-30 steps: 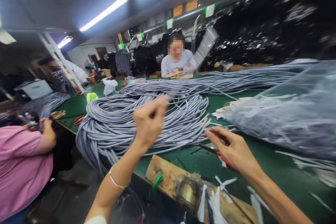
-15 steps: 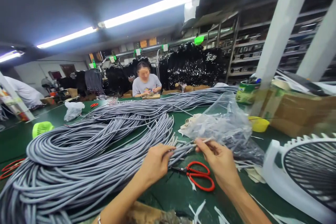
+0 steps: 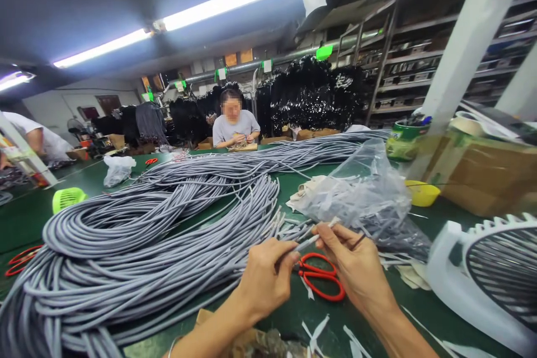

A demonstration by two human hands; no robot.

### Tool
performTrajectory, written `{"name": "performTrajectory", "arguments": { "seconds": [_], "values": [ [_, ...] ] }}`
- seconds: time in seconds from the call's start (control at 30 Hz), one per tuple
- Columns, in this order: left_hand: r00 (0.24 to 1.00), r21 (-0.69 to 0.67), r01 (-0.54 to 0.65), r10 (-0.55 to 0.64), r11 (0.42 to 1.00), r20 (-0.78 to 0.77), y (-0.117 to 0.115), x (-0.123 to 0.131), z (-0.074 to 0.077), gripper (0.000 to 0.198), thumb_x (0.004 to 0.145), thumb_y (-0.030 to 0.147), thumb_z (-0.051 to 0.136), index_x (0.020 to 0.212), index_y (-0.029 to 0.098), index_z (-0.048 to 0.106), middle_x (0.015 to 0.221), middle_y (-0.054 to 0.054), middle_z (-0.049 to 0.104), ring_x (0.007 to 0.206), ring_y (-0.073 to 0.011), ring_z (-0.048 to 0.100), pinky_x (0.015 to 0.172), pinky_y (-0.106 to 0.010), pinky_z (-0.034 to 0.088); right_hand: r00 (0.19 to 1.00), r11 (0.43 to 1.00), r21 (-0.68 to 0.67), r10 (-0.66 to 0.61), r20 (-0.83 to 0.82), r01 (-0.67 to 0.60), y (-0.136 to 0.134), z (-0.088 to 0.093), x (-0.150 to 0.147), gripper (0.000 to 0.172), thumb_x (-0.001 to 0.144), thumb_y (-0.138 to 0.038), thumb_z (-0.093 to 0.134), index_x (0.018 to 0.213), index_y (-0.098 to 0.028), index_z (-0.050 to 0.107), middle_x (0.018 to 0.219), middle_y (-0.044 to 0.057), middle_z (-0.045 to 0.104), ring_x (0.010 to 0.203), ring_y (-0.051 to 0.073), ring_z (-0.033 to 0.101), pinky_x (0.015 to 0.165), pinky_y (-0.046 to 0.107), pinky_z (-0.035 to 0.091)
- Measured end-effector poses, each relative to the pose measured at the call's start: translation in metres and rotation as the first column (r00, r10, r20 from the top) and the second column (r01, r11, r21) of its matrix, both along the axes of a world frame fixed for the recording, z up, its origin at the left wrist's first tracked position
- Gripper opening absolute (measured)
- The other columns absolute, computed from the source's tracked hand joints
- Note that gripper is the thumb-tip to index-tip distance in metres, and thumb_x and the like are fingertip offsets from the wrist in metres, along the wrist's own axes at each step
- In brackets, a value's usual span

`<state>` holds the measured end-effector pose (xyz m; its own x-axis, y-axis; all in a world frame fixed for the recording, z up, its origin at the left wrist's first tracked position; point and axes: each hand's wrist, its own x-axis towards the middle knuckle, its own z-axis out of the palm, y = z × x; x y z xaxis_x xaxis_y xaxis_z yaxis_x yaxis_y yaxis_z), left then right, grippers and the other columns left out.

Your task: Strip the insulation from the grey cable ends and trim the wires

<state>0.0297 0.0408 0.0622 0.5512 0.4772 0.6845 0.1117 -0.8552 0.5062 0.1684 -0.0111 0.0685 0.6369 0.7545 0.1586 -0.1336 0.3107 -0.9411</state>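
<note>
Between my two hands runs the end of a grey cable [image 3: 308, 243]. My left hand [image 3: 271, 274] pinches it with thumb and forefinger. Further toward its tip, my right hand [image 3: 350, 251] grips the same cable, and a pale end pokes out above the fingers. A dark thin piece shows by the right fingers; I cannot make out what it is. Red-handled scissors [image 3: 321, 277] lie on the green table just under my hands, their blades hidden behind the left hand. To the left spreads a big looped bundle of grey cables [image 3: 168, 257], with whitish cut ends near my hands.
A clear plastic bag [image 3: 356, 196] of white scraps sits behind my right hand. At right stand a white fan [image 3: 495, 274], a yellow bowl [image 3: 423, 194] and a cardboard box [image 3: 482, 173]. A green basket [image 3: 69, 199] is at left. Across the table sits a person [image 3: 235, 123].
My left hand has shifted right and closer to me, now pinching one cable end stretched to the right hand. The right hand stays nearly in place. The view has turned slightly.
</note>
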Motion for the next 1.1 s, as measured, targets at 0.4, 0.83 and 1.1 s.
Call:
{"name": "performTrajectory", "arguments": {
  "seconds": [0.4, 0.83, 1.1],
  "values": [
    [0.999, -0.054, -0.004, 0.002, 0.999, -0.041, 0.003, 0.015, 0.010, 0.023, 0.083, 0.017, 0.047, 0.088, 0.012, 0.069, 0.063, -0.005, 0.063, 0.051, -0.0122, 0.050, 0.049, -0.022, 0.038, 0.992, 1.000, 0.006, -0.016, 0.128, 0.015, -0.002, 0.006, -0.005, 0.047, 0.055, -0.059, 0.069, 0.052, -0.014, 0.058, 0.044, -0.001, 0.048, 0.038, 0.005, 0.029, 0.034, 0.020, 0.020],
    [0.989, -0.327, 0.116, -0.141, 0.938, -0.054, 0.018, 0.015, 0.030, 0.032, 0.088, 0.024, 0.042, 0.107, 0.015, 0.066, 0.079, -0.005, 0.070, 0.077, -0.0165, 0.062, 0.071, -0.023, 0.048, 0.817, 0.910, 0.165, -0.414, 0.402, 0.381, -0.006, 0.008, 0.013, 0.038, 0.070, -0.051, 0.061, 0.084, -0.016, 0.063, 0.056, 0.000, 0.058, 0.051, 0.013, 0.056, 0.047, 0.019, 0.045],
    [0.988, -0.359, 0.140, -0.152, 0.923, -0.006, 0.022, 0.012, 0.028, 0.037, 0.090, 0.030, 0.041, 0.112, 0.012, 0.063, 0.101, -0.009, 0.068, 0.078, -0.0168, 0.061, 0.072, -0.023, 0.048, 0.550, 0.939, 0.227, -0.337, 0.764, 0.260, -0.010, 0.005, -0.012, 0.036, 0.088, -0.039, 0.042, 0.066, -0.020, 0.063, 0.058, 0.001, 0.064, 0.046, 0.011, 0.057, 0.045, 0.018, 0.044]
  ]
}}
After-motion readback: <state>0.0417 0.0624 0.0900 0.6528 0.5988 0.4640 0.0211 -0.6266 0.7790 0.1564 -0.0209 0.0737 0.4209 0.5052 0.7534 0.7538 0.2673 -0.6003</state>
